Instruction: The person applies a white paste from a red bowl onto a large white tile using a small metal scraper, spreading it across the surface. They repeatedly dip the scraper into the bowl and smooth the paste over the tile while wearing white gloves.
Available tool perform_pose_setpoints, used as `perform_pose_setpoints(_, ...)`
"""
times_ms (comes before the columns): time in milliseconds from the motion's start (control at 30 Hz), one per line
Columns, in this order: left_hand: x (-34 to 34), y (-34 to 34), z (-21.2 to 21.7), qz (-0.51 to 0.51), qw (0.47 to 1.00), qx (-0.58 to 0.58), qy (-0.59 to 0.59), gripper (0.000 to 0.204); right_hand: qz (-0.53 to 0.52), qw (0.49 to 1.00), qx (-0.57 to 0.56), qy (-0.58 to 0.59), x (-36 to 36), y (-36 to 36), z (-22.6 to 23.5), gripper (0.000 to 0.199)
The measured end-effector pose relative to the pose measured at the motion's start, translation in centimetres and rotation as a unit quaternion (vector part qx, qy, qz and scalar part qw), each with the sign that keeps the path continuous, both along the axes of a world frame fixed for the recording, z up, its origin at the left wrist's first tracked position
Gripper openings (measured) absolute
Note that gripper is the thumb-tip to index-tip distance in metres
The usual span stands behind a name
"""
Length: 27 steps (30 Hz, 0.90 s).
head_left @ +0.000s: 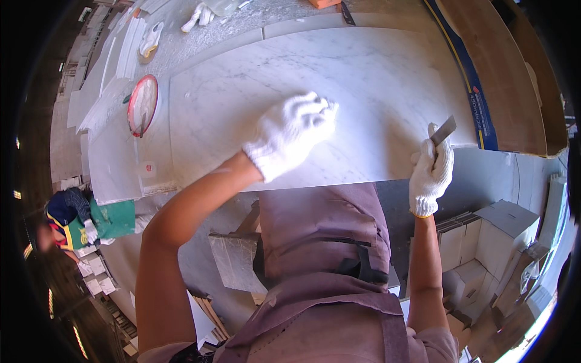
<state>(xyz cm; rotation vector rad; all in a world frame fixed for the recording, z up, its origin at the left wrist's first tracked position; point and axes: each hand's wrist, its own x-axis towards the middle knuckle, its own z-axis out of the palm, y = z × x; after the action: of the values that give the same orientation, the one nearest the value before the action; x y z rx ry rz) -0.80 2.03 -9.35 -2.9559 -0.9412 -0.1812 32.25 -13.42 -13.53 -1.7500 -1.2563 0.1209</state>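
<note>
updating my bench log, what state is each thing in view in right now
left grip, gloved, fingers curled; whether it holds anything is unclear
right grip, gloved, closed on the scraper
scraper, held, blade exposed
white slab, lying flat
red-rimmed bowl, uncovered, white stuff inside
cardboard box, open
loose glove, unworn

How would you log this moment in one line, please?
left hand: over slab, contact unclear | right hand: grips scraper near slab's right end | red-rimmed bowl: left of slab

The right hand [433, 170] holds a flat blade [445, 129] near a marbled slab [363, 75].
</note>
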Motion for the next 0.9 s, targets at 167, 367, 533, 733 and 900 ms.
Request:
perform_pose_setpoints(167, 1.3, 0.7, 1.9, 0.071, 0.994, 0.067, -0.047, 0.031, -0.022, 0.997, -0.028, 0.062, -0.8, -0.3, 1.0, 0.031)
perform_pose_setpoints(367, 7.0, -1.0, 3.0, -0.05, 0.995, -0.017, -0.085, 0.018, -0.036, 0.997, -0.022, 0.06, -1.4, 0.2, 2.1, 0.034)
perform_pose_setpoints(533, 9.2, 1.2, 3.2, 0.022, 0.998, -0.056, -0.012, 0.029, -0.039, 0.999, -0.017, 0.025, -1.3, 0.4, 1.7, 0.033)
perform_pose_setpoints(733, 10.1, 1.9, 3.1, -0.01, 0.996, -0.083, -0.021, 0.032, -0.046, 0.998, -0.037, 0.028, -1.3, 0.2, 1.3, 0.033)
perform_pose_setpoints(900, 10.0, 1.1, 2.9, 0.016, 0.997, -0.074, 0.001, 0.03, -0.026, 0.999, -0.002, -0.025, -1.1, 0.2, 1.3, 0.029)
